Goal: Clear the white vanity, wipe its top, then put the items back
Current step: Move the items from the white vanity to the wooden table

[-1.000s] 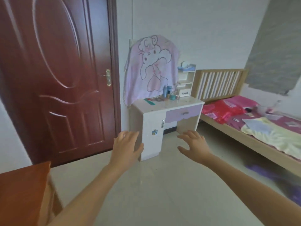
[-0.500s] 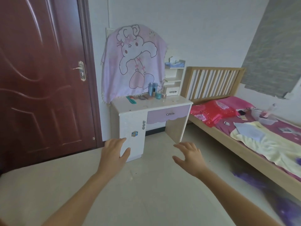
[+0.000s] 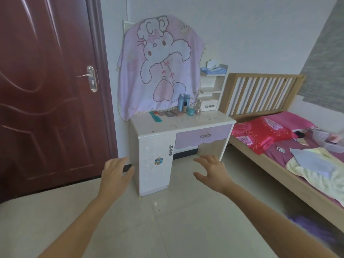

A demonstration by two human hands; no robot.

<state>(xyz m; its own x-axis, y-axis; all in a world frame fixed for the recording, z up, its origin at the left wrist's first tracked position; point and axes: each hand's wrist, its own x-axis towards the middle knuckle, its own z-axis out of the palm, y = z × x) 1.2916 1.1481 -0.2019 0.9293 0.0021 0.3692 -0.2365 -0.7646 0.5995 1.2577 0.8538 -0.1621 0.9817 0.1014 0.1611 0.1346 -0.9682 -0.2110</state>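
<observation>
The white vanity (image 3: 178,125), glossy and boxy with a scalloped lilac drawer (image 3: 203,136), stands against the wall between door (image 3: 46,90) and slatted wooden bed (image 3: 260,94), while left hand (image 3: 116,174) and right hand (image 3: 214,169) hover relaxed, holding nothing.

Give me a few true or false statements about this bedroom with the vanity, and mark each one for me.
1. The left hand and the right hand both hold nothing. True.
2. The vanity top is already cleared. False: blue bottles, a teal jar and a teal comb sit on it.
3. The purple drawer is shut. True.
4. The bed stands left of the vanity. False: it stands to the right; the door is on the left.
</observation>
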